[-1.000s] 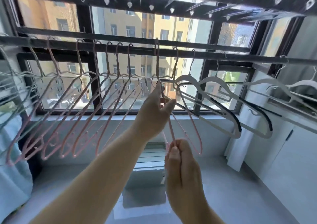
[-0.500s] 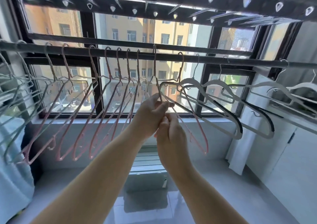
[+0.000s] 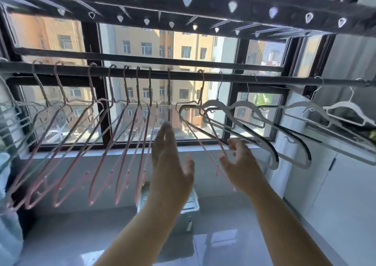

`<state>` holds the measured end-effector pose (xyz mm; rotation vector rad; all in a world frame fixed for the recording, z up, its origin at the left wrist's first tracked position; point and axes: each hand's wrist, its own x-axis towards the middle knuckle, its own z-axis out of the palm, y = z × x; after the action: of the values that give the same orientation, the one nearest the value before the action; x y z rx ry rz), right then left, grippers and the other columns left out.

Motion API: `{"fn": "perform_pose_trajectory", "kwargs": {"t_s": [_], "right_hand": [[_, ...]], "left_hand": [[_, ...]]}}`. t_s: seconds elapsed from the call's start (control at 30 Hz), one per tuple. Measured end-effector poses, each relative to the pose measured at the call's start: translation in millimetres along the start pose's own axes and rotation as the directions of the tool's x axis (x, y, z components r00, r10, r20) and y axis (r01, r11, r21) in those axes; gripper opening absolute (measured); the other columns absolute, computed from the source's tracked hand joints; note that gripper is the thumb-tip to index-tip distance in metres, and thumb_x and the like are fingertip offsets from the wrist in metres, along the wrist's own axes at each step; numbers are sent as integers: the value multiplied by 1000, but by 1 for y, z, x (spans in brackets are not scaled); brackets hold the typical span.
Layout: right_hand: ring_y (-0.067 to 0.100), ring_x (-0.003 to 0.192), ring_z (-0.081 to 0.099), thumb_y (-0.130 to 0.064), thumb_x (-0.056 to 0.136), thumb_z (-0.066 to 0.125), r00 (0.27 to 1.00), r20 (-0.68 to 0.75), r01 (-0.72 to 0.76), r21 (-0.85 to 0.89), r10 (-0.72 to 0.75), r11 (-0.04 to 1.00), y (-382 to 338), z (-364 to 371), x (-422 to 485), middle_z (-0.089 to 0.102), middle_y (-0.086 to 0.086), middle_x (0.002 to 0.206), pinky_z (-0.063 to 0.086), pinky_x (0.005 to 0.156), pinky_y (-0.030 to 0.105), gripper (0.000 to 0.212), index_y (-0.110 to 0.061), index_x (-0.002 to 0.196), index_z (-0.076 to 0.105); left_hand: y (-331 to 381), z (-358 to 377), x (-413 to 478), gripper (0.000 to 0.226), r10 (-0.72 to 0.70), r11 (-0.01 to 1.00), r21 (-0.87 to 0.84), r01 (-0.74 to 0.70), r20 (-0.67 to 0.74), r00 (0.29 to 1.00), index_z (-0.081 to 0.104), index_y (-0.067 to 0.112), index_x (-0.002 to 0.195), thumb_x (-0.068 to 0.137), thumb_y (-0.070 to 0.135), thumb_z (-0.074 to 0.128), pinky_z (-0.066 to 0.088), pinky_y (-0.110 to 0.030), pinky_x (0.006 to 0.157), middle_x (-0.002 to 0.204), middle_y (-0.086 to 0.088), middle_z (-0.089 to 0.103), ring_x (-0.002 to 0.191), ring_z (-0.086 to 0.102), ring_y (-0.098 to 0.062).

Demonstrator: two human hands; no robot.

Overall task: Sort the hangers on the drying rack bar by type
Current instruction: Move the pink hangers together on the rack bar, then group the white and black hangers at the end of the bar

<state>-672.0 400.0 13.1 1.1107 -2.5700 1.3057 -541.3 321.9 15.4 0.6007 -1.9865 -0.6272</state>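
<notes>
Pale greenish thin hangers: far to the left of the left hand; blurred; bunched together, apparently one type already grouped.
Pink thin wire hangers: left of the left hand; hooks up on the bar; long axes slope down and leftward, roughly parallel, so they read as one sorted group; the last one hangs edge-on just above the left fingertips.
Left hand: released; fingers straight and pointing up, holding nothing; raised below that edge-on hanger, probably ready to steady the group.
Lone pink wire hanger: between the two hands; hook on the bar, apart from its group and close to the white ones; long axis slopes down and right toward the right hand; likely the next to slide left.
Right hand: released; fingers loosely spread beside the lone hanger's lower arm; contact cannot be told.
White broad plastic hangers with black ends: right of the right hand; long axes slope down and rightward.
Dark drying rack bar: above both hands; carries every hook.
</notes>
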Motion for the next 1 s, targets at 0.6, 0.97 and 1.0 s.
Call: {"fn": "perform_pose_trajectory", "kwargs": {"t_s": [0.6,0.97,1.0], "right_hand": [[13,93,53,-26,98,34,989,124,26,427,-87,904,-33,57,-3,51,-12,84,45,96,36,33,-30,129,46],[29,116,44,-12,83,60,874,-382,221,-237,-300,946,17,-24,23,51,15,118,31,95,27,32,-8,114,55],[32,116,45,-11,83,60,898,-360,169,-251,-254,953,29,-32,28,52,18,119,33,96,31,35,-5,117,54]], "left_hand": [[-26,46,-50,76,-117,980,-127,156,269,956,-24,36,118,92,18,45,20,-10,104,146,18,12,134,27,0],[-2,57,-62,66,169,982,-73,-172,-46,985,1,33,142,84,29,33,0,-1,104,151,18,5,136,6,5],[6,60,-63,62,207,969,-127,-210,-37,978,8,34,141,85,28,34,5,1,103,150,19,13,135,11,8]]}}
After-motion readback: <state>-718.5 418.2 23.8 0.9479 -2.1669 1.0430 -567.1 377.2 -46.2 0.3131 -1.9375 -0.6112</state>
